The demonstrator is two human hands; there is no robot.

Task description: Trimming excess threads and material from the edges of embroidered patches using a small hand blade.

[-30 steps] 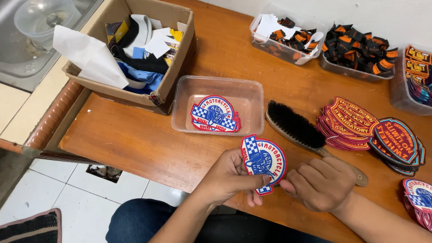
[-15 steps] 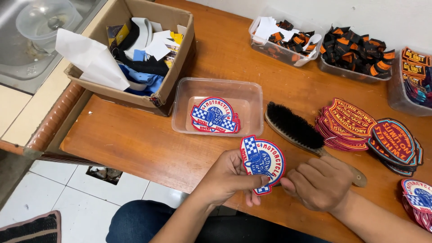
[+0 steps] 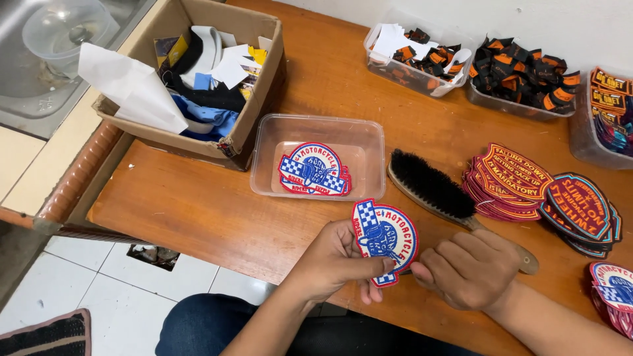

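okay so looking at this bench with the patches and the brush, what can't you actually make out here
Head view, the only one:
- Round patch: its lower left edge is covered by the left hand.
- Brush: part of its handle lies behind the right hand.
- Patches in the clear tub: stacked, so their count cannot be told.
- Container of patches at far right: cut off by the picture's edge.
- Cardboard box: scraps piled up hide its bottom.

Tub (image 3: 369,135) set mid-bench (image 3: 198,211), one patch (image 3: 314,169) inside. Box (image 3: 260,99) placed left of it, brush (image 3: 432,184) right. Patch stacks (image 3: 511,178) laid beyond brush. Trays (image 3: 422,79) ranged behind.
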